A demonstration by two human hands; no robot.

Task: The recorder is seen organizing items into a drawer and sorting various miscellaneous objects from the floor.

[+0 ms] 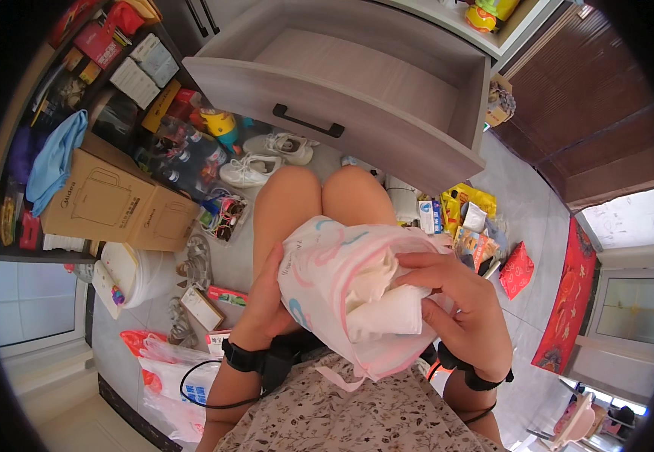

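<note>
On my lap rests a white pouch (315, 275) with pink and blue print and a pink edge, its mouth turned toward the right. Folded white cloth or tissue (387, 316) shows inside the mouth; which of the two I cannot tell. My left hand (269, 290) clasps the pouch's left side. At the mouth, my right hand (466, 313) has thumb and fingers bent around the pouch's rim and the white contents. Whether it grips the rim, the contents or both is partly hidden. A pink strap (340, 379) hangs from the pouch's lower edge.
Ahead, a grey wooden drawer (266, 94) stands pulled out above my knees. White sneakers (251, 170), bottles (191, 154) and a cardboard box (104, 200) lie to the left, by a full shelf. Plastic bags (165, 377) sit lower left; packets (474, 218) and a red pouch (517, 270) lie right.
</note>
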